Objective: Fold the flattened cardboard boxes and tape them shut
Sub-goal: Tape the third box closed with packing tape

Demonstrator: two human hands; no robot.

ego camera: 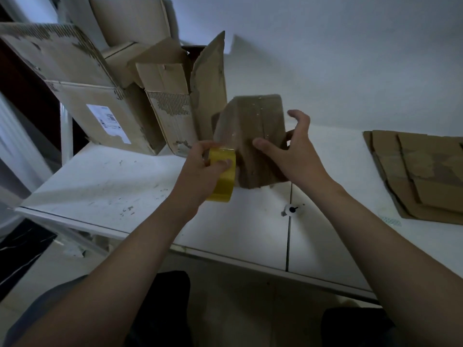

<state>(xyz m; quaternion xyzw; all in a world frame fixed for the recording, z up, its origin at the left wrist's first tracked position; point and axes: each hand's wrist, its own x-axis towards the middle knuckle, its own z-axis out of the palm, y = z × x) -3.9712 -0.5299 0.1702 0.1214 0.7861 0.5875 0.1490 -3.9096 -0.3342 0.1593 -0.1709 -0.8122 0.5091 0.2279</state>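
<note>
Small box (253, 121) is standing on end at the table (100, 184) centre, long axis upright, top leaning away. Right hand (293, 151) is clasping its side; left hand (200, 169) is gripping a yellow tape roll (224, 181) touching the box. White label (109, 122) on the big carton (82, 96), far left — print unreadable.

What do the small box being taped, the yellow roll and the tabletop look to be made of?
The small box looks like brown cardboard, matte, probably corrugated, with glossy clear tape strips glinting on its faces. The yellow roll seems to be plastic packing tape, shiny, likely thin film that reads yellow when wound. The tabletop is white, smooth and faintly glossy, perhaps laminate or painted board, scuffed with dark marks.
</note>
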